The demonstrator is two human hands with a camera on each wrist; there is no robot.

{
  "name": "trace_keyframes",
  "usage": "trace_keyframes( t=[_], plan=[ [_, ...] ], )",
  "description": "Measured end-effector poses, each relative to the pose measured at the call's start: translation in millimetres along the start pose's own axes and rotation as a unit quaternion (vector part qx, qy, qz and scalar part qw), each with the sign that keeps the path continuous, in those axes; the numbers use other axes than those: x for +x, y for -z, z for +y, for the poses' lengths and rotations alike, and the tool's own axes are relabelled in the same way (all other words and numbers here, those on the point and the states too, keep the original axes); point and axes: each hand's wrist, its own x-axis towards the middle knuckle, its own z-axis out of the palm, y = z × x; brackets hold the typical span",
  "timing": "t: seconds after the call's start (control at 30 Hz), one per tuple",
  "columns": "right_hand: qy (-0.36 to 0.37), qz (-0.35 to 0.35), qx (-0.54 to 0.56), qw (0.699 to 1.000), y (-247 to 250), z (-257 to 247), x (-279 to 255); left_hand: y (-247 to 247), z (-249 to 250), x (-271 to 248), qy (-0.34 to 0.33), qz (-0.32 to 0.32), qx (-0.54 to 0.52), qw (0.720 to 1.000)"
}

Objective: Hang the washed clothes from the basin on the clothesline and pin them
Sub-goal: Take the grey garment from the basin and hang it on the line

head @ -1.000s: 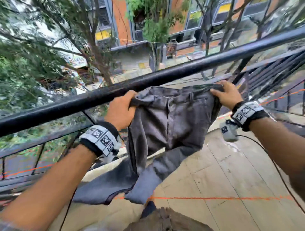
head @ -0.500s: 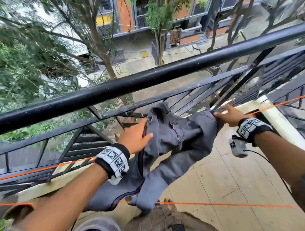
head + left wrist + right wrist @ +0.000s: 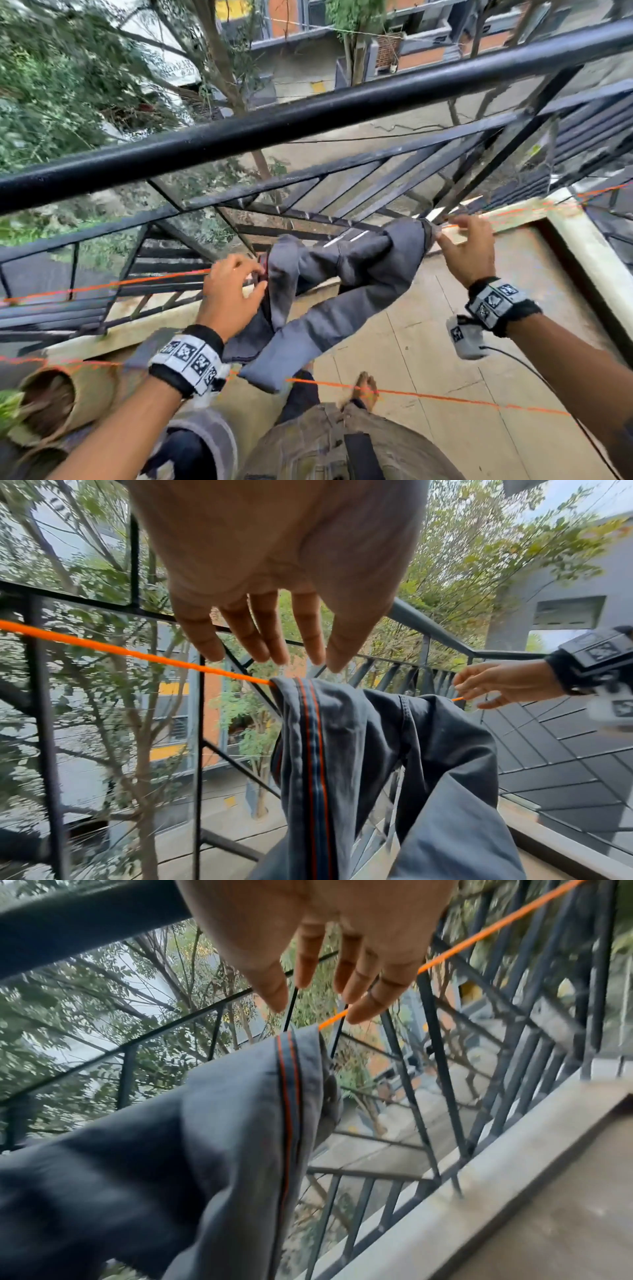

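Note:
A pair of grey trousers with orange-trimmed seams lies draped over the far orange clothesline, legs hanging toward me. My left hand hovers at the garment's left end. The left wrist view shows its fingers straight, just above the cloth and the line, holding nothing. My right hand is at the right end, fingers spread loosely over the line beside the trouser edge. No pins or basin are in view.
A thick black top rail and slanted railing bars run just beyond the line. A second orange line crosses nearer to me, with a beige garment on it at the left. A concrete ledge borders the tiled balcony floor.
The trousers came down from near the top rail onto the far orange line. Both hands, which gripped the waistband before, have let go and now hover at its ends.

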Motion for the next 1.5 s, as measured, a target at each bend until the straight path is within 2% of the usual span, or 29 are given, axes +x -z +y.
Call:
trace_keyframes(
  t=[0.07, 0.1, 0.17, 0.2, 0.27, 0.33, 0.4, 0.43, 0.47, 0.53, 0.57, 0.63, 0.73, 0.83, 0.9, 1.0, 1.07, 1.17, 1.23, 1.27, 1.33, 1.4, 1.5],
  plan=[
    [-0.110, -0.024, 0.094, 0.989, -9, 9, -18, 1, 1, -13, 0.021, 0.013, -0.001, 1.000],
    [-0.190, -0.056, 0.143, 0.970, -13, 9, -27, -3, -2, -19, 0.046, -0.005, -0.002, 0.999],
    [-0.316, -0.144, 0.221, 0.911, -22, 10, -40, -15, -7, -27, 0.120, -0.079, 0.005, 0.990],
    [-0.355, -0.190, 0.244, 0.883, -27, 8, -46, -21, -9, -29, 0.156, -0.121, 0.021, 0.980],
    [-0.384, -0.263, 0.270, 0.843, -38, 1, -55, -37, -11, -28, 0.203, -0.170, 0.028, 0.964],
    [-0.388, -0.314, 0.289, 0.817, -53, -5, -64, -52, -9, -23, 0.234, -0.190, 0.014, 0.953],
    [-0.414, -0.341, 0.289, 0.793, -71, -11, -69, -63, -6, -14, 0.248, -0.207, 0.014, 0.946],
    [-0.433, -0.332, 0.286, 0.788, -78, -11, -71, -69, -3, -10, 0.249, -0.210, 0.021, 0.945],
    [-0.440, -0.303, 0.284, 0.796, -86, -9, -72, -70, 3, -5, 0.258, -0.213, 0.027, 0.942],
    [-0.425, -0.234, 0.268, 0.832, -90, -6, -71, -70, 11, 4, 0.269, -0.220, 0.005, 0.938],
    [-0.407, -0.212, 0.256, 0.851, -82, -11, -70, -67, 14, 7, 0.268, -0.227, -0.017, 0.936],
    [-0.375, -0.197, 0.264, 0.867, -59, -21, -69, -50, 18, 10, 0.243, -0.235, -0.088, 0.937],
    [-0.319, -0.190, 0.337, 0.865, -9, -39, -61, -2, 25, 9, 0.204, -0.185, -0.216, 0.937],
    [-0.271, -0.205, 0.399, 0.852, 41, -61, -36, 59, 36, 14, 0.214, -0.120, -0.302, 0.921],
    [-0.255, -0.203, 0.431, 0.841, 74, -76, -17, 90, 39, 23, 0.222, -0.086, -0.319, 0.918],
    [-0.265, -0.191, 0.428, 0.843, 122, -92, 15, 128, 31, 47, 0.175, -0.009, -0.261, 0.949],
    [-0.280, -0.189, 0.418, 0.843, 146, -94, 37, 146, 37, 63, 0.155, 0.021, -0.257, 0.954],
    [-0.300, -0.169, 0.380, 0.858, 160, -91, 69, 142, 38, 85, 0.158, 0.025, -0.323, 0.933],
    [-0.317, -0.170, 0.355, 0.863, 154, -85, 80, 128, 41, 93, 0.150, 0.010, -0.286, 0.946],
    [-0.333, -0.171, 0.334, 0.865, 148, -82, 81, 118, 39, 96, 0.156, -0.005, -0.265, 0.952],
    [-0.359, -0.180, 0.267, 0.876, 129, -66, 78, 96, 29, 94, 0.193, -0.062, -0.271, 0.941],
    [-0.367, -0.191, 0.209, 0.886, 108, -50, 65, 72, 18, 84, 0.198, -0.101, -0.218, 0.950],
    [-0.353, -0.175, 0.168, 0.903, 80, -19, 48, 47, -1, 70, 0.161, -0.099, -0.086, 0.978]
  ],
)
